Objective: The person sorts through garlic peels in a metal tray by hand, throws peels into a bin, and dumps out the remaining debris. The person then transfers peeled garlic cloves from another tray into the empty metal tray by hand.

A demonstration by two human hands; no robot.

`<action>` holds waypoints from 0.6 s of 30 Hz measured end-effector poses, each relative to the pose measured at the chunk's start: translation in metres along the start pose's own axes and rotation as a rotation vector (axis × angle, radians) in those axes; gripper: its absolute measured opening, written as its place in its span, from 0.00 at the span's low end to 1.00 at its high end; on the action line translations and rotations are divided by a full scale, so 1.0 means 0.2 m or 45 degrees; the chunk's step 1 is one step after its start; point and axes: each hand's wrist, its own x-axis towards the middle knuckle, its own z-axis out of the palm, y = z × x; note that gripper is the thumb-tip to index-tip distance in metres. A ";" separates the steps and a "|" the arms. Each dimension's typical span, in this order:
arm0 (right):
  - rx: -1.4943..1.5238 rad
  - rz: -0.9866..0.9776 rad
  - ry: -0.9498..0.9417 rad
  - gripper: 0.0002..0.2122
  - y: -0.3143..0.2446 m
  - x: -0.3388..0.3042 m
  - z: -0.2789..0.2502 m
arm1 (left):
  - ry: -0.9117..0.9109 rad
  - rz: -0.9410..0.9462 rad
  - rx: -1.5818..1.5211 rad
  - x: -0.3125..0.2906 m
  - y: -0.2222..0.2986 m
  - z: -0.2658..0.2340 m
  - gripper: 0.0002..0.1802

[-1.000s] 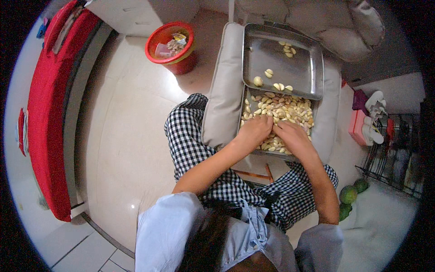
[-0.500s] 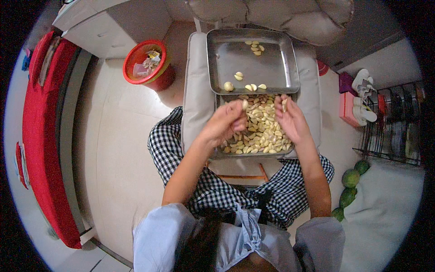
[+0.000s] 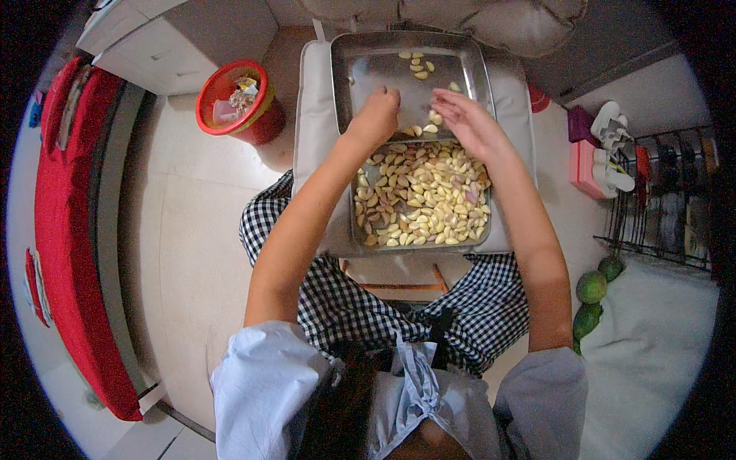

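Note:
Two metal trays lie end to end. The near tray (image 3: 354, 222) is filled with peeled, pale garlic cloves (image 3: 433, 192), some of them browner on the left side. Over the far tray (image 3: 335, 92) my left hand (image 3: 374, 116) is curled closed; whatever its fingers may hold is hidden. To its right, my right hand (image 3: 469, 124) reaches over the same tray, open with fingers stretched out. Beside its fingertips are a few loose garlic cloves (image 3: 432, 129). Several more garlic cloves (image 3: 421, 74) are scattered toward the tray's far end.
Both trays rest on a pale padded seat (image 3: 314, 153) in front of my knees. A red bin (image 3: 264, 123) with scraps stands on the floor at left. Green round fruits (image 3: 591, 287) lie at right, below a black wire rack (image 3: 652, 199) and a pink box (image 3: 586, 170).
Both hands have moved away from me, from above the near tray to the far tray. My right fingers have opened, and the clove they pinched is no longer between them.

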 end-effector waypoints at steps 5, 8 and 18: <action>-0.747 -0.424 0.168 0.11 -0.06 -0.25 0.01 | 0.273 0.093 -0.034 -0.07 0.05 -0.03 0.11; -1.390 -0.677 0.301 0.08 0.02 -0.45 -0.14 | 0.274 0.186 -0.133 -0.15 0.19 -0.02 0.13; -1.705 -0.462 0.311 0.16 0.26 -0.63 -0.21 | -0.142 0.417 -0.135 -0.37 0.51 0.27 0.13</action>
